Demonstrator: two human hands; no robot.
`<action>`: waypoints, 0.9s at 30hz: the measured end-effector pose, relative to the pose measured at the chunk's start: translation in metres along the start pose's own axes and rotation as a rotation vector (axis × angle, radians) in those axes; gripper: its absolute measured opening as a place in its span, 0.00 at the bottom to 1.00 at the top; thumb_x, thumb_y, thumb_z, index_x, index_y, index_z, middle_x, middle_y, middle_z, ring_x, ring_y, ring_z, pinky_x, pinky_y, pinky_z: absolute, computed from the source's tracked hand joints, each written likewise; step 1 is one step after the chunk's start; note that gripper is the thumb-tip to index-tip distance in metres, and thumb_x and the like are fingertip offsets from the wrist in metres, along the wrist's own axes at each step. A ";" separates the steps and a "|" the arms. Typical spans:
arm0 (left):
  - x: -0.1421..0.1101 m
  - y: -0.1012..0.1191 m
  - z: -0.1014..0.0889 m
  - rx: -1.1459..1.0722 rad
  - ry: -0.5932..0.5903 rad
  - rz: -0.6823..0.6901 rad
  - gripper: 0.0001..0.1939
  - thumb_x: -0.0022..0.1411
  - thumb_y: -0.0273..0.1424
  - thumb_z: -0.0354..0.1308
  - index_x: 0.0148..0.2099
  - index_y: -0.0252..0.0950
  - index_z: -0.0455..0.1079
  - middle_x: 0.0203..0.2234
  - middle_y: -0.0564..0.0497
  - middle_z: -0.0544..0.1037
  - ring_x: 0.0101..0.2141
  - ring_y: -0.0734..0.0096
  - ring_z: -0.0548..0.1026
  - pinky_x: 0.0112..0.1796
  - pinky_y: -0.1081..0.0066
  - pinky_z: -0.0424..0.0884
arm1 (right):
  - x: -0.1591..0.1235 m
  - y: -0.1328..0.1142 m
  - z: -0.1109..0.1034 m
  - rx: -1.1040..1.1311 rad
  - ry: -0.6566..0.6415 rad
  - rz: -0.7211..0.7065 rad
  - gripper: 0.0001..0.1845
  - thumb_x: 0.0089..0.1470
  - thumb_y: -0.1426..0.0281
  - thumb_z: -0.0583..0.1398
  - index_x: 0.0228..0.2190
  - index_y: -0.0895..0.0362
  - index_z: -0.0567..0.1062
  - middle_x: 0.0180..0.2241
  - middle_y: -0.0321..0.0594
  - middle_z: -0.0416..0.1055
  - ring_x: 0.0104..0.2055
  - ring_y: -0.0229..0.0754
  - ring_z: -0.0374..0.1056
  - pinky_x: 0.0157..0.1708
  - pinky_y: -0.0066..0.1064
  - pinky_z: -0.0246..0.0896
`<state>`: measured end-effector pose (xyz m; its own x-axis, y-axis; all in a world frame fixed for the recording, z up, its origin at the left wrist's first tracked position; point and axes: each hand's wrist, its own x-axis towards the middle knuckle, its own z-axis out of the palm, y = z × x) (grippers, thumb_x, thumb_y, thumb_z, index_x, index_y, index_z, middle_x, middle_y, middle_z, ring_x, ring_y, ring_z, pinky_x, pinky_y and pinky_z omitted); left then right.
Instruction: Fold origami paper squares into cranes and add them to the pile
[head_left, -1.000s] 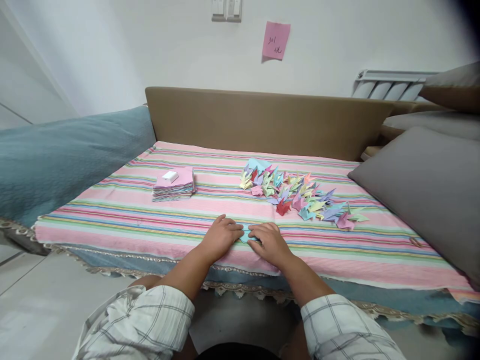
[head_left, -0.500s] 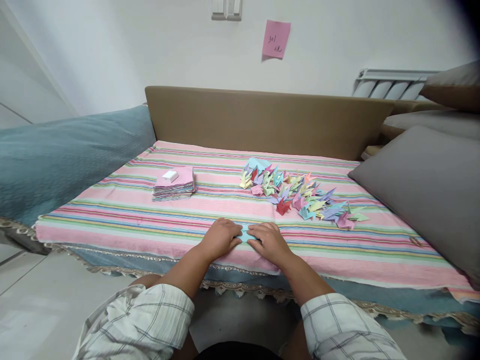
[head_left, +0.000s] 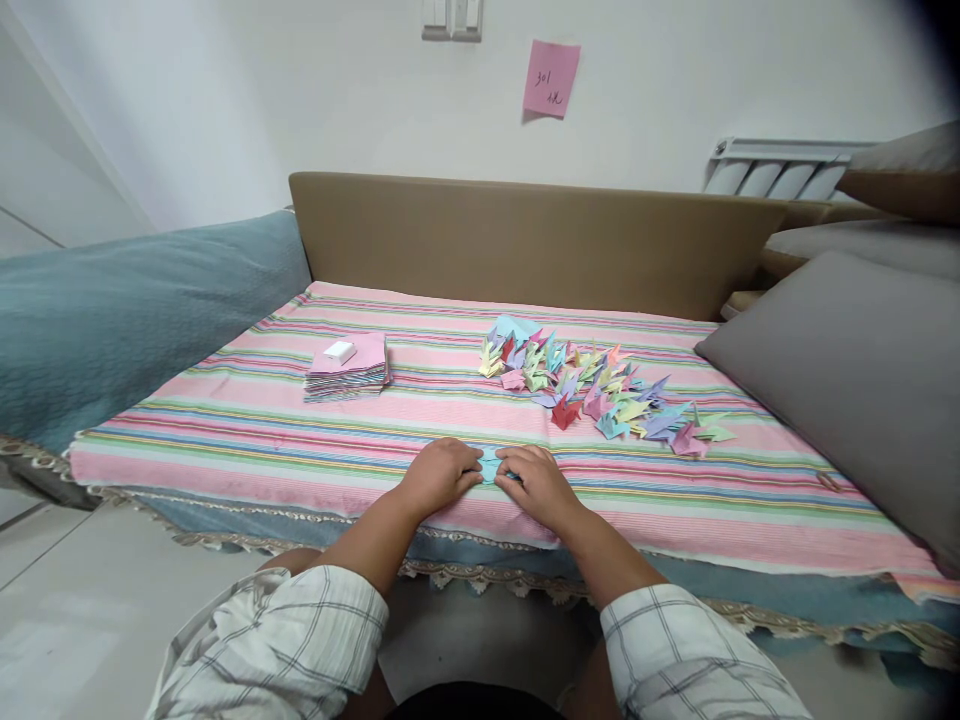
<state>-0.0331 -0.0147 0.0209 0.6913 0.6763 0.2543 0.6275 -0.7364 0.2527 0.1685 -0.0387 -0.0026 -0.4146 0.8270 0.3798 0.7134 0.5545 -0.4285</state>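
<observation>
Your left hand (head_left: 442, 478) and right hand (head_left: 540, 487) are each closed, thumb against fingers, on opposite edges of a small piece of light-blue paper (head_left: 489, 466), low in the middle of the frame; the two-sided grip probably steadies so light a piece and evens the pressure on it, though your fingers hide its edges and exact folds; it lies at or just above the striped cloth (head_left: 262, 425), whose woven pink, green, yellow and blue bands make a soft, slightly rumpled support; beyond your right hand, right of centre, folded paper cranes (head_left: 566, 412) spread in a loose diagonal band, crisp, pointed and many-coloured, likely set there to be apart from your fingers; at left of centre, a stack of square paper sheets (head_left: 367, 352), pink on top, is within reach, and a small white block (head_left: 340, 351) rests on it, perhaps as a weight against slipping; the smooth brown backrest (head_left: 525, 240) rises behind, while a plump grey cushion (head_left: 847, 380) with a matt cover leans in at the right edge.
</observation>
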 end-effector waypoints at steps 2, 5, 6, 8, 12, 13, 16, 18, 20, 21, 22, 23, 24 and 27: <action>0.000 -0.001 0.001 -0.006 0.006 -0.002 0.07 0.58 0.32 0.55 0.35 0.37 0.73 0.41 0.49 0.78 0.43 0.65 0.73 0.46 0.65 0.64 | 0.000 0.000 0.001 0.003 0.002 0.010 0.04 0.52 0.67 0.58 0.29 0.53 0.73 0.44 0.39 0.72 0.46 0.45 0.63 0.46 0.40 0.52; -0.001 -0.002 0.003 -0.010 0.021 -0.030 0.07 0.58 0.33 0.54 0.33 0.37 0.72 0.39 0.49 0.78 0.43 0.65 0.72 0.46 0.64 0.64 | -0.001 0.001 0.002 0.010 0.011 0.018 0.04 0.51 0.66 0.59 0.29 0.53 0.73 0.45 0.39 0.71 0.46 0.45 0.63 0.47 0.40 0.52; -0.001 -0.002 0.003 -0.010 0.026 -0.042 0.07 0.58 0.33 0.54 0.32 0.37 0.72 0.38 0.49 0.78 0.43 0.64 0.72 0.45 0.64 0.64 | -0.001 0.001 0.002 0.013 0.015 0.019 0.04 0.51 0.66 0.60 0.29 0.53 0.73 0.45 0.39 0.71 0.46 0.45 0.63 0.47 0.40 0.52; -0.001 -0.002 0.003 -0.006 0.036 -0.061 0.08 0.58 0.33 0.54 0.32 0.37 0.72 0.37 0.48 0.78 0.43 0.64 0.72 0.45 0.64 0.64 | 0.000 0.001 0.004 0.017 0.024 0.026 0.03 0.51 0.66 0.59 0.29 0.53 0.73 0.44 0.39 0.71 0.46 0.45 0.63 0.47 0.40 0.52; -0.001 0.000 0.003 0.000 0.054 -0.084 0.06 0.57 0.33 0.54 0.31 0.38 0.71 0.35 0.49 0.78 0.42 0.64 0.73 0.44 0.64 0.65 | 0.001 0.000 0.005 0.025 0.033 0.055 0.04 0.51 0.67 0.59 0.28 0.53 0.73 0.43 0.38 0.72 0.45 0.44 0.64 0.46 0.40 0.52; -0.001 0.001 0.004 0.002 0.059 -0.089 0.06 0.57 0.32 0.54 0.31 0.38 0.71 0.35 0.49 0.78 0.41 0.64 0.73 0.44 0.65 0.65 | 0.001 0.000 0.005 0.028 0.036 0.063 0.04 0.51 0.67 0.59 0.27 0.53 0.73 0.43 0.38 0.72 0.45 0.44 0.64 0.46 0.40 0.52; 0.000 0.003 0.006 0.016 0.084 -0.111 0.06 0.56 0.32 0.54 0.31 0.38 0.71 0.35 0.49 0.78 0.39 0.65 0.73 0.43 0.65 0.65 | 0.002 -0.004 0.005 0.035 0.062 0.084 0.05 0.51 0.67 0.59 0.26 0.53 0.73 0.43 0.37 0.73 0.45 0.44 0.64 0.46 0.39 0.52; 0.000 0.004 0.007 0.031 0.099 -0.134 0.06 0.56 0.31 0.54 0.31 0.38 0.71 0.33 0.48 0.78 0.39 0.65 0.73 0.42 0.66 0.66 | 0.002 -0.005 0.006 0.039 0.082 0.097 0.06 0.51 0.67 0.59 0.25 0.53 0.73 0.42 0.37 0.73 0.45 0.44 0.64 0.46 0.39 0.52; 0.001 0.004 0.009 0.042 0.106 -0.156 0.06 0.56 0.31 0.54 0.31 0.38 0.71 0.33 0.49 0.78 0.38 0.65 0.73 0.42 0.66 0.66 | 0.002 -0.006 0.007 0.042 0.099 0.115 0.07 0.51 0.66 0.58 0.24 0.53 0.73 0.42 0.37 0.73 0.45 0.44 0.65 0.46 0.39 0.53; 0.001 0.004 0.010 0.044 0.108 -0.165 0.06 0.56 0.31 0.54 0.31 0.38 0.71 0.32 0.49 0.78 0.38 0.65 0.73 0.42 0.66 0.66 | 0.003 -0.007 0.008 0.043 0.105 0.125 0.07 0.51 0.67 0.58 0.24 0.53 0.73 0.41 0.37 0.74 0.45 0.44 0.65 0.46 0.39 0.53; 0.001 0.004 0.011 0.045 0.107 -0.173 0.06 0.55 0.31 0.54 0.31 0.38 0.71 0.31 0.49 0.78 0.37 0.65 0.73 0.42 0.66 0.65 | 0.003 -0.006 0.009 0.044 0.110 0.135 0.06 0.50 0.67 0.59 0.23 0.53 0.72 0.41 0.37 0.74 0.44 0.44 0.65 0.46 0.39 0.53; 0.001 0.004 0.011 0.043 0.107 -0.179 0.05 0.55 0.31 0.54 0.30 0.38 0.71 0.31 0.49 0.78 0.37 0.65 0.73 0.41 0.66 0.65 | 0.003 -0.006 0.010 0.045 0.114 0.144 0.06 0.50 0.67 0.59 0.23 0.53 0.72 0.41 0.37 0.74 0.44 0.44 0.65 0.46 0.39 0.53; 0.001 0.004 0.012 0.040 0.107 -0.183 0.05 0.55 0.31 0.54 0.30 0.38 0.71 0.30 0.50 0.78 0.37 0.65 0.73 0.41 0.66 0.65 | 0.004 -0.006 0.011 0.047 0.117 0.153 0.06 0.49 0.68 0.59 0.22 0.53 0.72 0.41 0.36 0.74 0.44 0.44 0.65 0.46 0.39 0.53; 0.002 0.002 0.013 0.018 0.111 -0.195 0.04 0.55 0.32 0.56 0.31 0.39 0.71 0.30 0.50 0.77 0.37 0.65 0.72 0.41 0.67 0.65 | 0.005 -0.006 0.013 0.058 0.133 0.178 0.06 0.48 0.69 0.60 0.21 0.53 0.72 0.40 0.36 0.74 0.44 0.44 0.65 0.46 0.39 0.53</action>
<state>-0.0262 -0.0154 0.0101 0.5136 0.8025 0.3037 0.7524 -0.5914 0.2902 0.1545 -0.0370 -0.0087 -0.2047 0.8948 0.3969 0.7335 0.4087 -0.5431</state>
